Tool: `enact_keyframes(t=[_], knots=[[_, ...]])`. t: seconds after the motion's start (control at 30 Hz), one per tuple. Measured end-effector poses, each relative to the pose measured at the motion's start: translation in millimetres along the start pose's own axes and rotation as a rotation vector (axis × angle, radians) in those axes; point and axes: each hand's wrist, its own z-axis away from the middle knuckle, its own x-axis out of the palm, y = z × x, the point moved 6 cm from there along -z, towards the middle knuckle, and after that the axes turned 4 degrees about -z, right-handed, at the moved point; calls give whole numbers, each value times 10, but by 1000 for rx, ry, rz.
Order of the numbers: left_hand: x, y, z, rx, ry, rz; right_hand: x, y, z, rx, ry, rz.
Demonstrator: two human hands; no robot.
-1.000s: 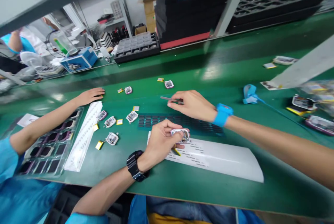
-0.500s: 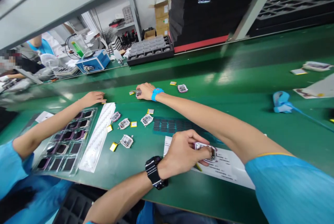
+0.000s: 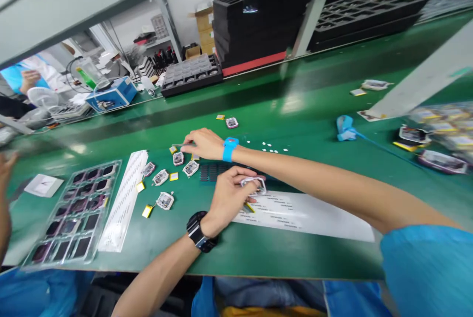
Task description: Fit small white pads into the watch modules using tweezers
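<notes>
1. While the watch case (image 3: 263, 186) is pinched between thumb and fingers by the left grip (image 3: 227, 191), it is held above the white sheet (image 3: 318, 216), its longer side apparently set crosswise.
2. Just below it, a flat battery (image 3: 250, 207) with a yellow edge is seen; whether it is joined to the case cannot be told.
3. By the right grip (image 3: 205, 144), a thin tool (image 3: 181, 145) is pinched, its free end pointed leftward. A second watch case (image 3: 178, 158) is placed just on the near side of those fingertips; the right grip is nearer to it than the left. Whether it is touched cannot be made out.
4. Both cases are shaped as rounded frames; the held one is rimmed in pale, smooth material, and the tool has a dull metallic look.
5. Further left, loose cases and small pillow-like batteries are scattered on the smooth green bench (image 3: 148, 240).
6. Beyond these, a long paper strip (image 3: 123, 204) and a clear, glossy tray (image 3: 116, 175) of dark squares are laid aslant.
</notes>
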Motion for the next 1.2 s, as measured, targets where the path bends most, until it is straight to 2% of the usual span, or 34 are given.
enact_keyframes(t=[0.07, 0.13, 0.23, 0.3, 0.4, 0.5, 0.6, 0.7, 0.77, 0.83, 0.9, 1.0, 1.1, 1.2], knots=[[-53, 39, -8, 14, 16, 69, -324, 129, 290, 37, 93, -25], [-92, 76, -8, 14, 31, 130, -649, 276, 672, 74, 229, -188], [-99, 129, 13, 13, 39, 208, -920, 462, 1283, 158, 358, -270], [-70, 148, 35, 11, 33, 247, -889, 536, 1607, 241, 340, -325], [-1, 151, 65, 10, 13, 289, -636, 533, 1890, 336, 241, -500], [66, 147, 85, 21, -35, 324, -400, 423, 1969, 345, 169, -613], [76, 142, 83, 40, -58, 330, -337, 354, 1968, 327, 150, -675], [39, 102, 46, 21, -37, 304, -423, 391, 1981, 328, 166, -687], [35, 49, 19, -31, -40, 267, -534, 463, 2006, 345, 249, -639], [70, -13, 9, -101, -85, 227, -612, 521, 2022, 353, 315, -576], [117, -68, 16, -167, -144, 205, -635, 545, 2018, 351, 319, -496], [137, -117, 28, -221, -155, 219, -684, 560, 2036, 360, 357, -417], [124, -132, 28, -228, -118, 230, -756, 590, 2148, 392, 409, -547], [156, -145, 39, -212, -130, 198, -736, 597, 2342, 437, 337, -720]])
